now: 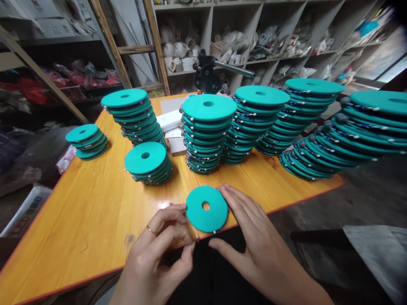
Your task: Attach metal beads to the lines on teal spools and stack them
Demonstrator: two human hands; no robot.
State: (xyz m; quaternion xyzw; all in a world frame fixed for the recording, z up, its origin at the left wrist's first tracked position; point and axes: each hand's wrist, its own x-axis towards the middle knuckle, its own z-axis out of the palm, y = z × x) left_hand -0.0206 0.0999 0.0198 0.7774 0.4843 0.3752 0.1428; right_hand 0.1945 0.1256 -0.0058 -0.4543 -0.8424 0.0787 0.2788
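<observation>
A teal disc point(199, 218) with a hole in its middle lies flat near the front edge of the wooden table point(95, 220). Small white pinheads show at its rim. At its left side is my left hand point(159, 250), a ring on one finger; thumb and index finger are pinched together at the disc's lower left, and what they grip is too small to make out. My right hand point(254, 228) rests along the disc's right rim with fingers stretched and thumb spread apart.
Tall stacks of teal discs point(208, 140) stand behind, several leaning right. Shorter stacks point(148, 163) are at the left. A black metal device point(206, 76) is at the back, before shelves point(210, 31) of bagged parts.
</observation>
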